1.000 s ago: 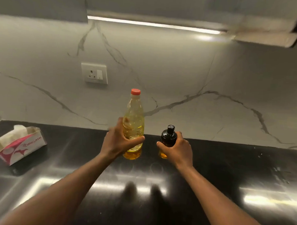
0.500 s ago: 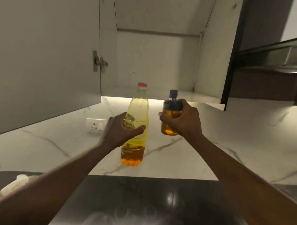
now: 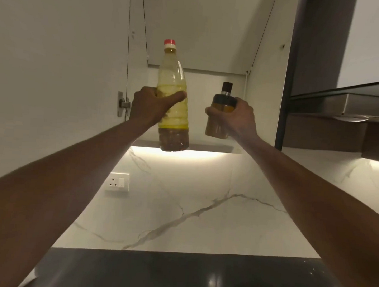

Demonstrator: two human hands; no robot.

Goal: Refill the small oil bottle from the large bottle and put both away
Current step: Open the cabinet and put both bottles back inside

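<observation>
I see the left hand [image 3: 151, 108] wrapped round the middle of the large bottle [image 3: 173, 77], which is upright, red-capped and held in the air before the open cabinet [image 3: 210, 35]. Near it, the right hand [image 3: 239, 119] curls its fingers round the small bottle [image 3: 224, 101], also upright

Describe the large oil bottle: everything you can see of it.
The large bottle is tall, clear plastic with a ridged lower body, tinted yellow and darker amber near the base, with its red cap on. It is held upright in the air before the open cabinet, its base about level with the front edge of the cabinet shelf, not set down on it. The left hand grips its middle, thumb across the front. The small bottle is to its right, apart.
</observation>
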